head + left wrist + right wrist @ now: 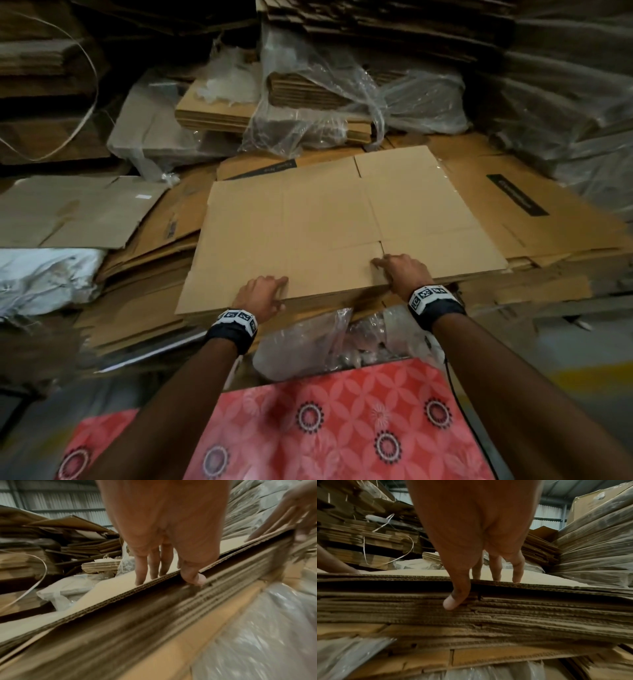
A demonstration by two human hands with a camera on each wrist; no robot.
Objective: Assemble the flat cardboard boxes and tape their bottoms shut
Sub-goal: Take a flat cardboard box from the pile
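A plain brown flat cardboard box lies on top of a stack of flat boxes. Both my hands are at its near edge. In the left wrist view my left hand has its fingers on the sheet's top face and its thumb tucked under the corrugated edge, pinching it. My right hand lays its fingers on the top face, with the thumb pressed down across the front edge onto the layers below. In the head view my left hand is about a hand's width left of my right hand.
Plastic-wrapped bundles of flat cardboard are piled behind. Loose grey-brown sheets and a white sack lie to the left. A flat box with a black label sticks out on the right. Crumpled clear plastic and red patterned cloth lie under my arms.
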